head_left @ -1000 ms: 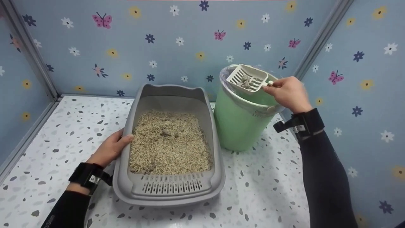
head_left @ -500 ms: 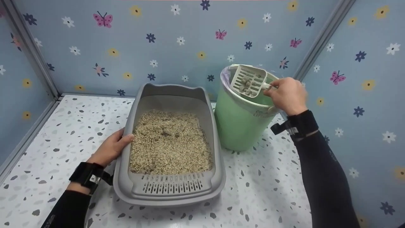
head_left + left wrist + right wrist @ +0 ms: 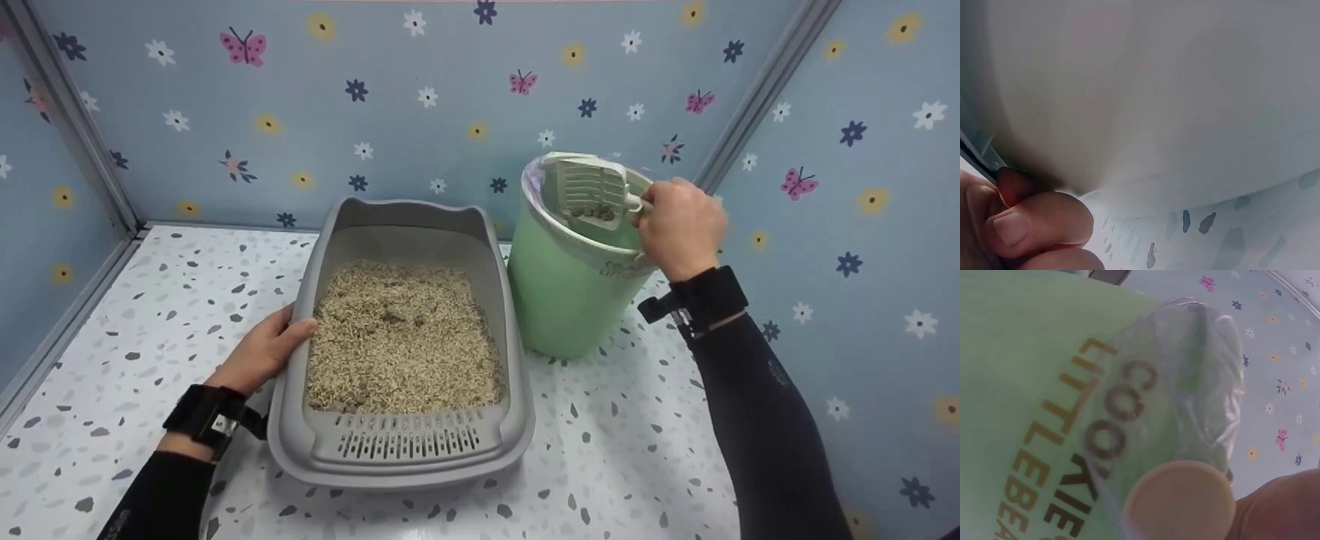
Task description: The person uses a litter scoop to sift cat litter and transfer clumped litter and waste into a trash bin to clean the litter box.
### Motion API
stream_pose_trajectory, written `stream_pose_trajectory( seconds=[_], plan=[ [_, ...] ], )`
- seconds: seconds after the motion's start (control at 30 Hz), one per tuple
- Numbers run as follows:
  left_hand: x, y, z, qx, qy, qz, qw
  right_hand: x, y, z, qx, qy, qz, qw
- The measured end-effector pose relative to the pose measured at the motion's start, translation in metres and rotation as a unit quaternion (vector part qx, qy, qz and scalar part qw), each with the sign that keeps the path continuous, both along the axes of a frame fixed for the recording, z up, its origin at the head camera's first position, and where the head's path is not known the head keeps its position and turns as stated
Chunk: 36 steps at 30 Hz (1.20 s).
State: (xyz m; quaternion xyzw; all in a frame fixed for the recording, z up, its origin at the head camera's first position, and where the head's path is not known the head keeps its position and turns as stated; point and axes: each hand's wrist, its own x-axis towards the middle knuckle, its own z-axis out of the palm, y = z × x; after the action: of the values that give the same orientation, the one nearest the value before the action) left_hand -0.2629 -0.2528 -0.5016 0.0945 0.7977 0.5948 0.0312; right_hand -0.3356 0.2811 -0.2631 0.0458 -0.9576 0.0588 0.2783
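Observation:
My left hand [image 3: 262, 349] grips the left rim of a grey litter box [image 3: 405, 474], thumb on top; in the left wrist view curled fingers [image 3: 1044, 222] show beneath the edge. Tan pellet litter [image 3: 405, 367] with a few dark clumps [image 3: 391, 315] fills the box floor. At the right, my right hand [image 3: 681, 229] holds a pale slotted litter scoop [image 3: 589, 180] by its handle, over the mouth of a green bin [image 3: 562, 300]. The scoop is tilted steeply, with small grey clumps [image 3: 596, 213] at its lower side. In the right wrist view the scoop is hidden.
A thin plastic liner [image 3: 1207, 382] folds over the bin's rim, near a round beige knob [image 3: 1179, 503]. The bin stands close beside the box on a speckled white tabletop [image 3: 615, 450]. Flowered blue panels [image 3: 420, 67] close off the back and both sides.
My right hand has turned the scoop from nearly level to steeply tilted over the bin, and the clumps have slid to its lower side. The left hand and box have stayed put.

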Motion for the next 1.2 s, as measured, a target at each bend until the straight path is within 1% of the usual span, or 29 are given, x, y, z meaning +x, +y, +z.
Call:
stream_pose_trajectory(
  seconds=[0.1,0.23,0.33,0.43,0.57,0.67,0.8,0.9,1.0,1.1,1.2],
  plan=[
    [0.0,0.0,0.0,0.003,-0.003,-0.003,1.0,-0.001,-0.001,-0.005,0.031,0.037,0.0,0.9988],
    [-0.001,0.0,-0.001,0.011,-0.007,-0.007,0.9999,-0.002,-0.001,-0.009,0.067,0.072,0.0,0.9951],
    [-0.001,0.0,-0.001,0.014,-0.008,-0.006,0.9999,-0.002,-0.001,-0.011,0.081,0.092,0.003,0.9924],
    [-0.001,0.0,-0.001,0.01,-0.006,-0.004,0.9999,-0.001,-0.002,-0.012,0.085,0.104,0.007,0.991],
    [0.0,0.0,-0.001,0.007,-0.005,-0.002,1.0,0.001,-0.003,-0.009,0.072,0.09,0.007,0.9933],
    [0.0,0.0,-0.001,0.008,-0.006,-0.003,0.9999,0.005,-0.004,-0.006,0.036,0.073,0.008,0.9966],
    [0.0,0.0,0.0,0.007,-0.006,-0.003,1.0,0.018,-0.01,0.003,-0.018,0.063,0.02,0.9977],
    [0.0,0.001,0.001,0.005,-0.006,-0.003,1.0,0.032,-0.02,0.011,-0.046,0.061,0.04,0.9962],
    [-0.001,0.0,0.001,0.001,-0.002,-0.003,1.0,0.045,-0.032,0.018,-0.058,0.059,0.075,0.9937],
    [-0.001,0.0,0.0,-0.007,0.005,-0.005,1.0,0.055,-0.046,0.02,-0.053,0.043,0.112,0.9913],
    [0.0,0.0,0.0,-0.013,0.012,-0.005,0.9998,0.06,-0.059,0.018,-0.035,0.011,0.136,0.99]
  ],
)
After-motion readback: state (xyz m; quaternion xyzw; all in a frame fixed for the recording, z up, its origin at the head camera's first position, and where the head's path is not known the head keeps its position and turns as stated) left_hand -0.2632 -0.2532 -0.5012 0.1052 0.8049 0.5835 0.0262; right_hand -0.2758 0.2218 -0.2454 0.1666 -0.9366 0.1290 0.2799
